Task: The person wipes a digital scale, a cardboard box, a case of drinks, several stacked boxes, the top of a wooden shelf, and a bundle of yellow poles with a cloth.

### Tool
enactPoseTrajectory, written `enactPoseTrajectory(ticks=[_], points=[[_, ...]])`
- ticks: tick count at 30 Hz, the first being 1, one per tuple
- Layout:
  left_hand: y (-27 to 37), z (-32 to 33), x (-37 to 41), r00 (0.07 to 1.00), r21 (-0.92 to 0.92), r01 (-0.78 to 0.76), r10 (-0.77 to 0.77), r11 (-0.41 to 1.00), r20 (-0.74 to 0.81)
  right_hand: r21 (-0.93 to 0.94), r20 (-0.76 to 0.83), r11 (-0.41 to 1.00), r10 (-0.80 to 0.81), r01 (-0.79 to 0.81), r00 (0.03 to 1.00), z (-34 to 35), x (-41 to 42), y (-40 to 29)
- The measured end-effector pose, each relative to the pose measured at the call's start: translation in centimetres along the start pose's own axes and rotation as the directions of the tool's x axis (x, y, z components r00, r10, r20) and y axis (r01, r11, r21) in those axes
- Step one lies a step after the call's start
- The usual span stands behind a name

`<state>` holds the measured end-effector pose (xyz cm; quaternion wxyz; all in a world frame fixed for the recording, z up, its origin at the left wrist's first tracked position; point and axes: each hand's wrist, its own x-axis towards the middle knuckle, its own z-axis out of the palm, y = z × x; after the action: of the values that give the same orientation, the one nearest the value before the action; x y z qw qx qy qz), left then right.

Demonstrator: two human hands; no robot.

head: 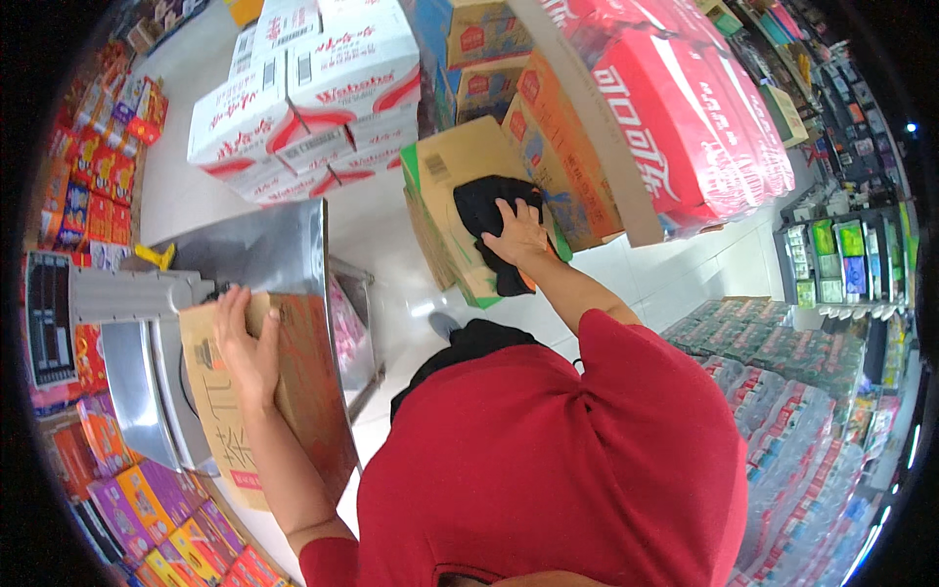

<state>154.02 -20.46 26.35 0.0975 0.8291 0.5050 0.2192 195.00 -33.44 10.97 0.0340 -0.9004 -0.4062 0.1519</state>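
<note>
My left hand (pixel 249 352) lies along the top of a brown cardboard carton (pixel 312 367), its thumb apart from the fingers. The carton bears printed writing and stands on a stainless steel table (pixel 290 242) beside a scale. On the other side, my right hand (pixel 519 233) touches a black cloth item (pixel 480 202) with orange trim, fingers spread over it. Whether those fingers grip the fabric cannot be told. The cloth lies across a tan carton with green edges (pixel 440 172).
White drink cartons (pixel 352 73) are stacked ahead. Red shrink-wrapped drink packs (pixel 660 125) and orange-brown cartons (pixel 565 161) stand ahead right. Bottled water packs (pixel 792 440) fill the right side. Snack boxes (pixel 139 506) line the left. The scale's display post (pixel 125 293) rises beside the table.
</note>
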Motion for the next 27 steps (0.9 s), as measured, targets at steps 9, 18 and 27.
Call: enactPoseTrajectory(ticks=[9,18,27], points=[[0.8,-0.1,0.1,0.999,0.004,0.035,-0.035,0.999,-0.003,-0.019,0.019,0.992,-0.128,0.128,0.992,2.0,2.2,-2.2],[0.2,0.3,-0.3,0.999,-0.051,0.027,-0.028,0.998,-0.023,0.063,0.029,0.998,-0.01,0.008,1.0,-1.8,-3.1,1.1],[-0.8,1.0,0.0,0.996,-0.049,-0.051,0.047,0.998,-0.07,0.209,0.14,0.947,-0.277,0.245,0.95,1.4,-7.6,-0.7]])
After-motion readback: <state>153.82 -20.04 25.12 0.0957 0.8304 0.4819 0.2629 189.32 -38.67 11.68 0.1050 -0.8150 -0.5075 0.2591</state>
